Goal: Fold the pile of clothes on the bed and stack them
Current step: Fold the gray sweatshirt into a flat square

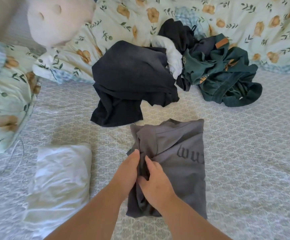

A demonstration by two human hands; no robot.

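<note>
A grey T-shirt [180, 163] with dark lettering lies partly folded on the bed [253, 153] in front of me. My left hand [127, 172] pinches the bunched fabric along the shirt's left edge. My right hand [155, 182] grips the same fold just beside it. A folded white garment [61, 179] rests to the left. Farther back lies the unfolded pile: a black shirt [132, 80], a white piece [170, 54] and a dark green garment [227, 75].
A floral duvet [123, 19] is heaped along the back and left side of the bed. A pale pink plush cushion [57, 19] sits at the top left. A thin white cable [17, 153] lies near the folded white garment.
</note>
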